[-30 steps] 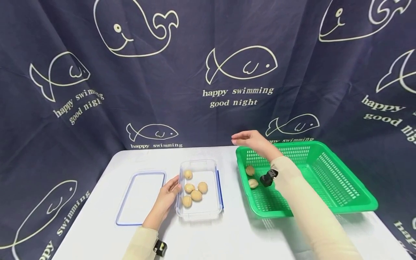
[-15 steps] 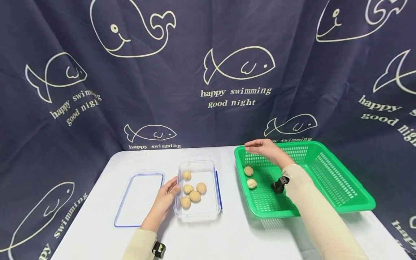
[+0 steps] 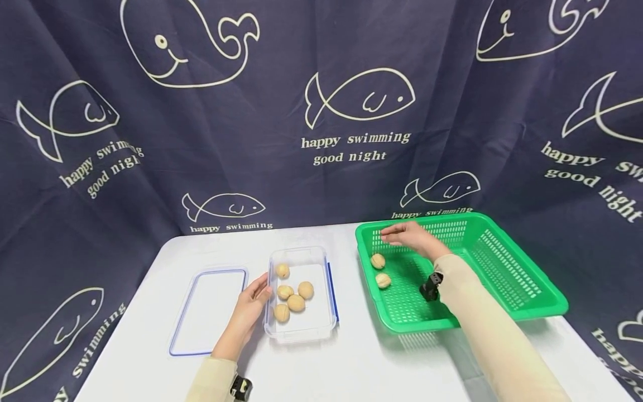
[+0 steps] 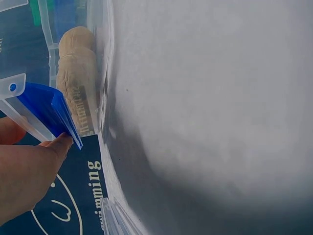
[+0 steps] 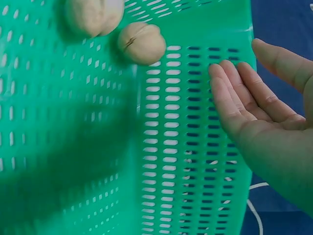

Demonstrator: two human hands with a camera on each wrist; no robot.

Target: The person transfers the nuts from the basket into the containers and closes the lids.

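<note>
A clear plastic food container [image 3: 306, 336] holds several walnuts [image 3: 296, 303]. My left hand [image 3: 249, 306] is at its left side; in the left wrist view the thumb and fingers [image 4: 61, 143] pinch the blue locking flap [image 4: 49, 105] on its edge. Over the back left part of a green plastic basket [image 3: 416, 325] reaches my right hand [image 3: 413, 238], its fingers relaxed and holding nothing. Two walnuts [image 3: 383, 280] lie near the basket's left wall. The right wrist view has the palm and bent fingers [image 5: 266, 95] beside the perforated wall, apart from both walnuts [image 5: 143, 43].
A clear lid [image 3: 210, 312] with a blue seal lies flat on the white table [image 3: 351, 368], left of the container. Behind the table hangs a dark blue cloth [image 3: 281, 162] printed with fish and whales. The basket stands at the right.
My right hand has moved right and down, from above the basket's back left corner to just inside it. The left hand stays at the container. The whole head view has shifted slightly.
</note>
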